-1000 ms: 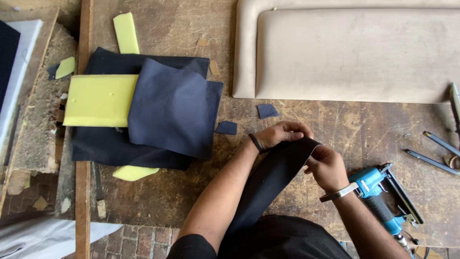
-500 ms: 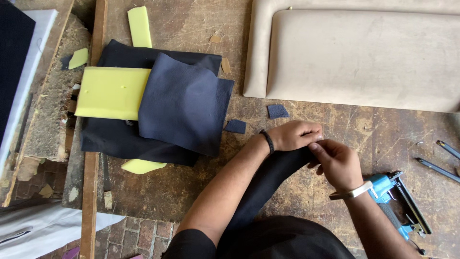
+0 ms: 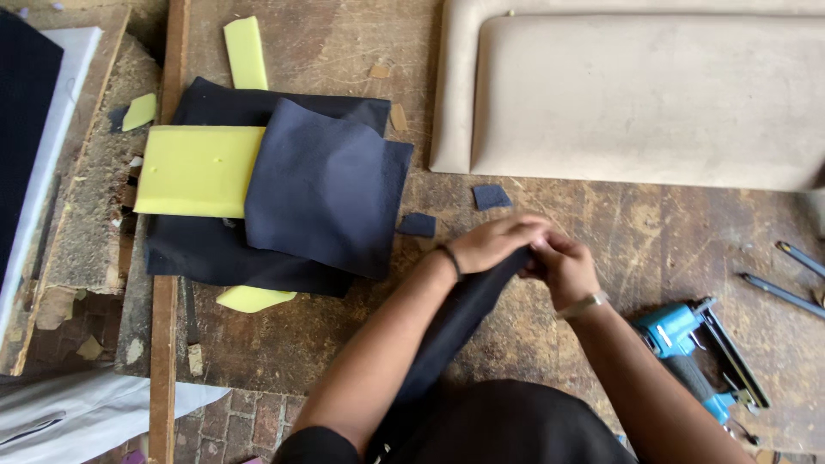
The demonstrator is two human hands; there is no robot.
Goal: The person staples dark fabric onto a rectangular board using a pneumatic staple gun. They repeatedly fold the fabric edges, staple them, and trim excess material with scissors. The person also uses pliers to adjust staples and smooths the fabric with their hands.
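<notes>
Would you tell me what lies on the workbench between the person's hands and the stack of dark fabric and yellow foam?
In the head view, one small dark fabric scrap lies between the left hand and the stack; otherwise bare wood.

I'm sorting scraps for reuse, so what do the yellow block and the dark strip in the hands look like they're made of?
Yellow block: probably foam, matte, thick cut edges. Dark strip: seemingly woven fabric or soft leatherette, matte navy, draping limply from both hands, left hand and right hand.

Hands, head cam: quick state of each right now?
Left hand: closed, gripping the top end of the dark fabric strip.
Right hand: closed, pinching the same strip end, touching the left hand.
</notes>
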